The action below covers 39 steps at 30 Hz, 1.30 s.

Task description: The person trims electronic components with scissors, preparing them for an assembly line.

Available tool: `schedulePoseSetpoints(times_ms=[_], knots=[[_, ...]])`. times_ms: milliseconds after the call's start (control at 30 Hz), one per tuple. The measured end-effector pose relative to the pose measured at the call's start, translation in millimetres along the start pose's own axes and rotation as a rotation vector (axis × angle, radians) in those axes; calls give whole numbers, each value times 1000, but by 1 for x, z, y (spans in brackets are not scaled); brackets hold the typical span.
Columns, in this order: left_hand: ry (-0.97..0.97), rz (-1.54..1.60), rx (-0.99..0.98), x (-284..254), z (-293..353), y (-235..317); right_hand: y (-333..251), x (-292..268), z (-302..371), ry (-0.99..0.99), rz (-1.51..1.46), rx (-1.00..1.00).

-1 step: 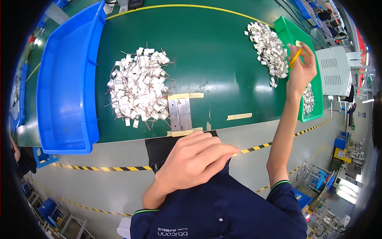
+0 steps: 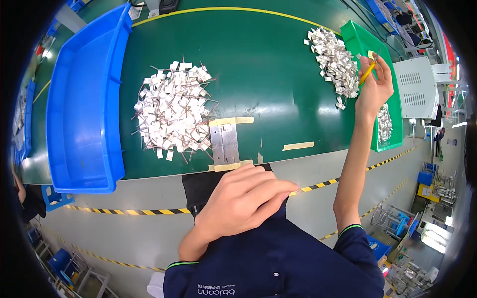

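Head view, left hand: my left hand [image 2: 243, 201], in front of the desk's near edge, back upward, thumb and forefinger drawn together at the tips; I cannot tell whether anything is pinched there.
Right hand: my right hand [image 2: 376, 92], arm extended, closed on a slender yellow tool [image 2: 368, 72] between thumb and fingers, beside the small-parts heap and over the green bin.
Green bin: one green bin [image 2: 354, 32], far right of my desk [image 2: 268, 74], with small white parts [image 2: 384, 126] in its near end.
Small-parts heap: whitish pieces [image 2: 333, 59], loose on the desk, just left of the green bin.
Leaded-parts heap: white blocks with brownish leads [image 2: 171, 107], piled left of centre.
Metal plate: one flat silvery plate [image 2: 225, 144], at the near edge, beside the leaded heap, pale tape [image 2: 243, 120] across its far end.
Tape strip: one beige strip [image 2: 298, 146], right of the plate.
Blue bin: one large blue bin [image 2: 84, 109], at my left.
Vented box: one pale box [image 2: 417, 89], right of the green bin.
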<state>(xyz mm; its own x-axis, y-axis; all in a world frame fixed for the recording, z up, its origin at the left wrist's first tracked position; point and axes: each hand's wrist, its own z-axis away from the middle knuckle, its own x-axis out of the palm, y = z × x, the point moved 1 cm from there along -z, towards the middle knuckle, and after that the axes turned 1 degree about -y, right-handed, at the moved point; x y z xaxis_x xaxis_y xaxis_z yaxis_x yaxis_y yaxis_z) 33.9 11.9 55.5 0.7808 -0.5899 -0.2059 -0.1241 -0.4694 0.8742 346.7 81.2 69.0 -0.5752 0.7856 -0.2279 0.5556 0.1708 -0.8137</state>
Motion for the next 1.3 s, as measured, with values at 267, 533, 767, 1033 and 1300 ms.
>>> schedulePoseSetpoints(times_ms=[267,533,767,1033,1300], knots=[[-36,32,-76,14,-4,1,0,-6,1,117,-9,-26],[-54,26,-190,17,-5,7,10,-8,11,53,-250,212],[370,-313,-165,11,-30,0,-53,7,81,-354,-699,642],[528,60,-379,7,1,-8,-88,27,143,-679,-775,912],[458,-9,-576,-14,30,-12,-83,46,149,-1096,-516,828]])
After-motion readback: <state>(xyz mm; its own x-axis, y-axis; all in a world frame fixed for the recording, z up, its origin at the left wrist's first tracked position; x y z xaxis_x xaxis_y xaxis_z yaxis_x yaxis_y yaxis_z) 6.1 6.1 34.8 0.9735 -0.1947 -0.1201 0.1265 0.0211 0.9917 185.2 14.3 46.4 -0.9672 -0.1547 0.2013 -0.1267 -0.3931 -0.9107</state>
